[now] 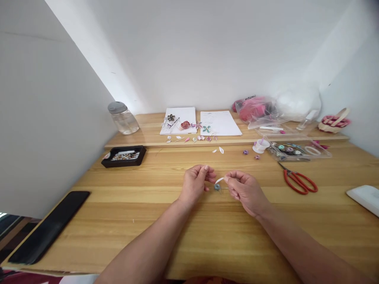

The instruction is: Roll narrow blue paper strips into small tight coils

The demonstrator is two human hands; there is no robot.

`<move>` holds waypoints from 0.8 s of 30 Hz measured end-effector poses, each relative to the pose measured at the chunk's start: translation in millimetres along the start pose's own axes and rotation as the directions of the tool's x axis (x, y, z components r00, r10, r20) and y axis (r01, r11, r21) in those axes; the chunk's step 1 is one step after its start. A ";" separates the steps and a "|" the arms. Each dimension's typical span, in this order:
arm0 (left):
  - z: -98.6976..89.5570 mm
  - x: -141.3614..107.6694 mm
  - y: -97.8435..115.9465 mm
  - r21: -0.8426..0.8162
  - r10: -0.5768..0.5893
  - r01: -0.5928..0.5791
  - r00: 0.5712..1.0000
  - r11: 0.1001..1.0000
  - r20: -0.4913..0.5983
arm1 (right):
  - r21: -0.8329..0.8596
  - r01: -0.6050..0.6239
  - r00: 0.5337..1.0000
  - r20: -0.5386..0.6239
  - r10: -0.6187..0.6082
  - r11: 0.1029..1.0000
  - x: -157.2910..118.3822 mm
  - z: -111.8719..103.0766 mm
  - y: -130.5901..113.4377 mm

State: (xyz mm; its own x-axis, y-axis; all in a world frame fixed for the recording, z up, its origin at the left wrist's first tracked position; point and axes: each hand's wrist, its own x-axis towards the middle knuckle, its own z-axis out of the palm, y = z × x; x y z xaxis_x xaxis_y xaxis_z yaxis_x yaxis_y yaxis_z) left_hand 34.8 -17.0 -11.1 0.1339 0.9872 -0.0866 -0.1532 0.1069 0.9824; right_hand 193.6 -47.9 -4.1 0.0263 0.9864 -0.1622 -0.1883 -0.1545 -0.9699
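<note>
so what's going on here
A person's right hand pinches a thin white petal-shaped piece just above a small blue-grey piece. The left hand is close beside them, fingers curled; whether it grips anything is too small to tell. Red-handled scissors lie off to the right, untouched.

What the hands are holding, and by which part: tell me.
The right hand pinches a slim white piece by its right end. Whether the left hand holds anything cannot be told.
</note>
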 end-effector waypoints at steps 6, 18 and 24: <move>1.1 1.7 -2.0 0.067 0.111 -0.108 0.993 0.992 -0.035 | -0.002 0.041 0.999 0.014 -0.041 0.999 2.1 -0.7 5.0; -9.8 9.5 -7.9 0.276 0.283 -0.305 0.952 0.911 0.118 | 0.189 -0.037 0.981 0.196 0.000 0.981 3.6 -12.4 3.3; -6.5 -1.7 -12.7 0.494 0.238 -0.461 0.861 0.737 0.449 | 0.160 -0.019 0.968 0.252 -0.022 0.987 -1.3 -14.6 -3.1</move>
State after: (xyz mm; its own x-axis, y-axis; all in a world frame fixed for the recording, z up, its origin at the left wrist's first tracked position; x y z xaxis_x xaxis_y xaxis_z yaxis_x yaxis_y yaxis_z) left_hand 30.1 -19.3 -24.5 0.5181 0.8228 0.2337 0.3087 -0.4347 0.8460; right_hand 208.5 -49.6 -3.6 -0.2173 0.9720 -0.0899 -0.3437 -0.1624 -0.9249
